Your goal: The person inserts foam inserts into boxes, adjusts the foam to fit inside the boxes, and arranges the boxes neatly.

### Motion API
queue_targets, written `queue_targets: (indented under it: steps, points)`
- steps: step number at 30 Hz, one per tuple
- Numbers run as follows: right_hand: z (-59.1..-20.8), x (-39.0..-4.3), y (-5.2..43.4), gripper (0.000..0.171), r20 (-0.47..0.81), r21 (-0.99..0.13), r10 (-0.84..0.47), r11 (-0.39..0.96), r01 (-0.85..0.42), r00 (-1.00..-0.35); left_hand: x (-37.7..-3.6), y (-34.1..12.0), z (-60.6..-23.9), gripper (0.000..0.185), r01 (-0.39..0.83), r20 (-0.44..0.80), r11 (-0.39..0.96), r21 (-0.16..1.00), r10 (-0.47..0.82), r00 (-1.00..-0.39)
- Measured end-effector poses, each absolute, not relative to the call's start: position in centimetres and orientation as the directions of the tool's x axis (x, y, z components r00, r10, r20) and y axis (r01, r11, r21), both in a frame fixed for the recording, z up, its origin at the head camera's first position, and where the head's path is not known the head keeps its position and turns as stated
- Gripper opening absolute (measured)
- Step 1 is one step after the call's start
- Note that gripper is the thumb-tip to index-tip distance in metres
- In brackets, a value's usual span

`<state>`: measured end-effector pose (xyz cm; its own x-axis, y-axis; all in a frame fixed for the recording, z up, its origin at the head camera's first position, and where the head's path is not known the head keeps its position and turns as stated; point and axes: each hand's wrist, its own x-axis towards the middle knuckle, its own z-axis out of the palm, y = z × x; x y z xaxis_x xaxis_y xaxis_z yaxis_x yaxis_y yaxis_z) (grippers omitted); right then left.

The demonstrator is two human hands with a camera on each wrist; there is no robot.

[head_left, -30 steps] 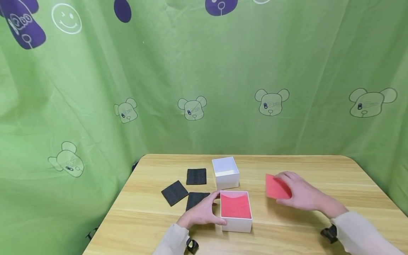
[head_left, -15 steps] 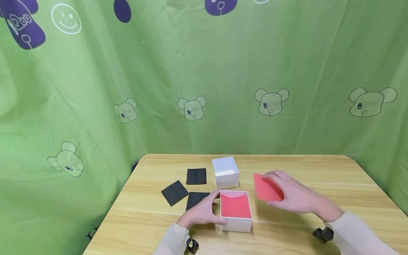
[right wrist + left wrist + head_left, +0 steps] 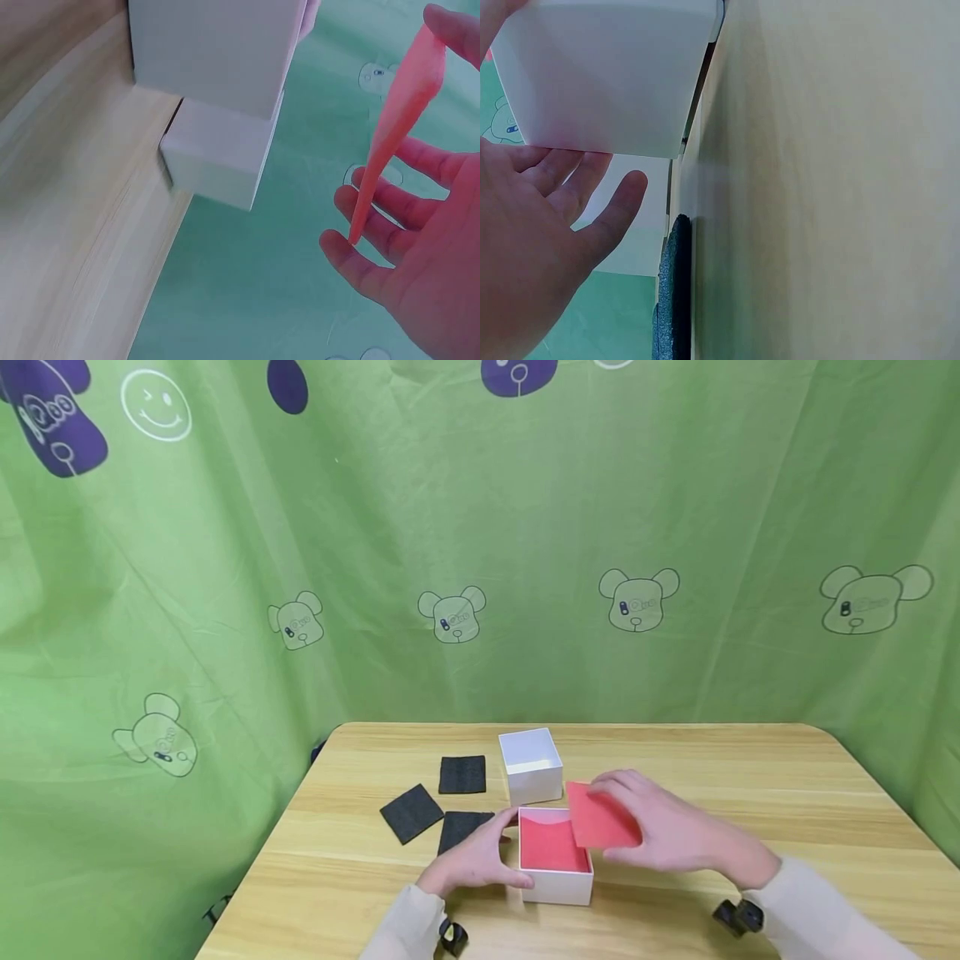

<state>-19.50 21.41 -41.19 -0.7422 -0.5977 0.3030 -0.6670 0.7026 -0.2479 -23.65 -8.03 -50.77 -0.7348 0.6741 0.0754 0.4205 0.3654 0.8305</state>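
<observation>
A white open box [image 3: 558, 887] with a red foam pad [image 3: 547, 847] lying inside stands near the table's front edge. My left hand [image 3: 480, 856] rests against its left wall, fingers fairly straight in the left wrist view [image 3: 540, 225] beside the box [image 3: 607, 75]. My right hand [image 3: 667, 831] pinches a second red foam pad [image 3: 600, 818] by its right edge, tilted, above the box's right rim. The right wrist view shows that pad [image 3: 397, 112] edge-on between the thumb and fingers of my right hand [image 3: 420, 247].
A second, empty white box [image 3: 534, 785] stands just behind the first. Three black foam squares [image 3: 410, 812] [image 3: 461, 774] [image 3: 457, 828] lie left of the boxes on the wooden table [image 3: 750, 777]. Green printed cloth hangs behind and at both sides.
My right hand has carried the red pad leftward from the table's right side to above the box's right rim. The left hand and both boxes have stayed put.
</observation>
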Motion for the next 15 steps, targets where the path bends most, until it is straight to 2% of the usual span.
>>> queue_targets:
  steps: [15]
  points:
    - [-41.4, -19.1, 18.7, 0.07, 0.253, -0.264, -0.632, 0.683, -0.681, -0.732, -23.6, -8.1, -50.7, 0.089, 0.417, 0.074, 0.36, 0.835, 0.678, -0.732]
